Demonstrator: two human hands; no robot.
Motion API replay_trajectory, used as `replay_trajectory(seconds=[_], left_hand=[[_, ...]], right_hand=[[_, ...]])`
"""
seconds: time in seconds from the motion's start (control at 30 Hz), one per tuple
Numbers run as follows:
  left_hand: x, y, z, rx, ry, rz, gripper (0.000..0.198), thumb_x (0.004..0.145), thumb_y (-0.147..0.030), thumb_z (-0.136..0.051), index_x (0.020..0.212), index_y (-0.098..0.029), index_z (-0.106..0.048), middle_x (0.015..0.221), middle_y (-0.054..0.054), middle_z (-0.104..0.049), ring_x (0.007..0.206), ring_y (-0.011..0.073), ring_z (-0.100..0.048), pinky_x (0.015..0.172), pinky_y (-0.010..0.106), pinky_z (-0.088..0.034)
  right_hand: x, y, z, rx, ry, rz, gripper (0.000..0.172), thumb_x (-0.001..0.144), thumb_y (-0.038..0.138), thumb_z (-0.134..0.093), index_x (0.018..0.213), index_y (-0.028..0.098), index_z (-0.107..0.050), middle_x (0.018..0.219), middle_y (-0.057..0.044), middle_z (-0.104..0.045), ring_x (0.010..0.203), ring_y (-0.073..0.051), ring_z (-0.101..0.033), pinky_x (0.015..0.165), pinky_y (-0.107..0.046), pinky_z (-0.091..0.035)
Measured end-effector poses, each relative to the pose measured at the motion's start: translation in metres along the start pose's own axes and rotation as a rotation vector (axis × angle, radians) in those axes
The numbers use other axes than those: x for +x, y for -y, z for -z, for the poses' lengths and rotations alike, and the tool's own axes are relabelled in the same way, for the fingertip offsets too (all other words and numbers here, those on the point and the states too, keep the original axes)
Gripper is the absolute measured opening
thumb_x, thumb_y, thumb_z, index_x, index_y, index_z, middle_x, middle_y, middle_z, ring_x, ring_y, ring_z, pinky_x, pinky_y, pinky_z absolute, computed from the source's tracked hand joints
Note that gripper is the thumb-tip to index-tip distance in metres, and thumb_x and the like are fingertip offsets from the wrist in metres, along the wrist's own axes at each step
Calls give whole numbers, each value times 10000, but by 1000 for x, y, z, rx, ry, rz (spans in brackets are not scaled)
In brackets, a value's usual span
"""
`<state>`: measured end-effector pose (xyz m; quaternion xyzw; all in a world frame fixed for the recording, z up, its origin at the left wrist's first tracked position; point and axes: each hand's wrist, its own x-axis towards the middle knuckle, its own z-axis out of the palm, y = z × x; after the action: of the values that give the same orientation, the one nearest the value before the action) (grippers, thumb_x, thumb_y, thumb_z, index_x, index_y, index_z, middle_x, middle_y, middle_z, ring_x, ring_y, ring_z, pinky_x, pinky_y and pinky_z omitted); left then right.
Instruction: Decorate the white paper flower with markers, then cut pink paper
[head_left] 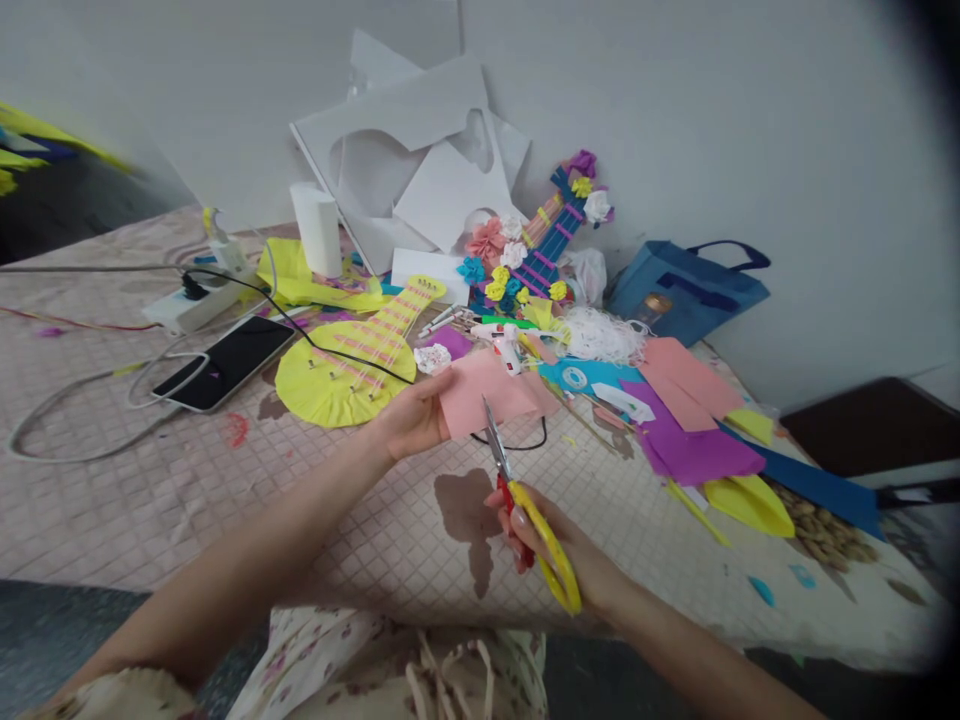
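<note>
— Where's the grip?
— My left hand (pixel 411 418) pinches the pink paper sheet (pixel 480 395), thin and matte, over the middle of the quilted cover (pixel 360 520). My right hand (pixel 559 550) is clamped through the scissors (pixel 525 510), which have yellow loops, with the blade tips at the sheet's near edge.
— Step?
— Starting a cut, I'd judge. It calls for a taut sheet.

Left hand (pixel 409 420) covers one edge of the pink paper (pixel 487 395); right hand (pixel 589 572) hides part of the scissors (pixel 525 505) handle; far beyond the left hand, blurred yellow paper (pixel 30 125) runs off-frame.
</note>
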<state>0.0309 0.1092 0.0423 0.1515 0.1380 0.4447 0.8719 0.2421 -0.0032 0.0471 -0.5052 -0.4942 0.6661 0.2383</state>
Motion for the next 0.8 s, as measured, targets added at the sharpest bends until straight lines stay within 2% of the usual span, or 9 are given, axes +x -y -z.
replay_trajectory(seconds=[0.13,0.3,0.47,0.67,0.8], left_hand=[[0,0,1,-9,49,11,321,964,-200,-422,1245,-90,-531,946,107,-751,862,203,-721,905,342,-510],[0,0,1,5,28,11,322,964,-210,-423,1240,-90,-539,942,110,-749,871,213,-718,928,363,-494],[0,0,2,-7,23,20,283,970,-206,-409,1170,-88,-570,938,108,-752,866,207,-720,883,349,-520],[2,0,4,-4,56,11,341,970,-216,-410,1277,-102,-508,986,105,-746,907,211,-715,933,367,-502],[2,0,4,0,58,24,370,989,-256,-362,1292,-88,-493,996,113,-743,930,217,-710,939,383,-505]], right_hand=[[1,-2,2,-4,1,11,474,757,631,-608,985,222,-533,760,29,-430,618,-106,-417,555,-250,-404],[3,-10,4,-23,2,32,448,791,616,-587,991,220,-524,718,44,-409,581,-91,-408,530,-232,-395],[8,-18,3,-101,-29,75,494,808,683,-504,938,206,-512,673,54,-390,504,-76,-380,461,-223,-377],[11,-17,-1,-154,-72,82,587,711,786,-501,839,215,-456,595,86,-356,422,-60,-336,418,-226,-385],[12,-21,-2,-170,-80,90,543,747,751,-498,828,216,-450,576,83,-384,410,-60,-339,405,-219,-381]])
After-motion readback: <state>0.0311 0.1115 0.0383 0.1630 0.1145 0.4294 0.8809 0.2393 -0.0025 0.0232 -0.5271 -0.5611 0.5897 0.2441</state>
